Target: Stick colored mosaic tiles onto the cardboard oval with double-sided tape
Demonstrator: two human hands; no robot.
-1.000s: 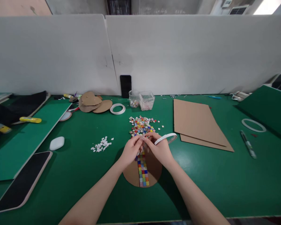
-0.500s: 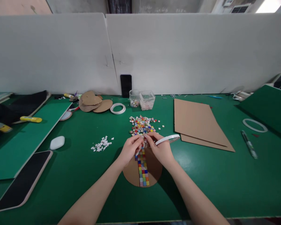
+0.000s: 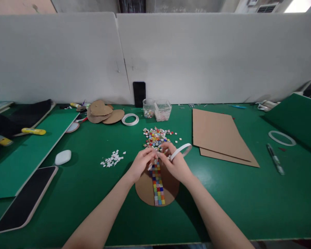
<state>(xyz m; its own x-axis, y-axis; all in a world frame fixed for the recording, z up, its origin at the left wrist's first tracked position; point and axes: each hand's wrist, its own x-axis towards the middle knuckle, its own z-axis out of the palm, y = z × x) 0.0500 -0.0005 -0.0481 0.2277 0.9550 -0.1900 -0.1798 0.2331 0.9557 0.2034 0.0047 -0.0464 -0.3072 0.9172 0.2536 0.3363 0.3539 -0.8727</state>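
A round cardboard disc lies on the green table, with a strip of coloured mosaic tiles running down its middle. Over its far edge, my left hand has its fingers pinched together; what they hold is too small to make out. My right hand is close beside it, fingertips nearly meeting the left ones, with a white tape roll hooked in its grip. Just beyond the hands is a pile of mixed coloured tiles. A smaller heap of white pieces lies to the left.
Clear containers and a black phone stand by the white partition. Cardboard sheets and a pen are on the right. At left are a large phone, a white case and cardboard rounds.
The tape roll in my right hand has tilted more upright and shifted left. The fingers of my right hand have curled differently, and my left hand has moved slightly left.
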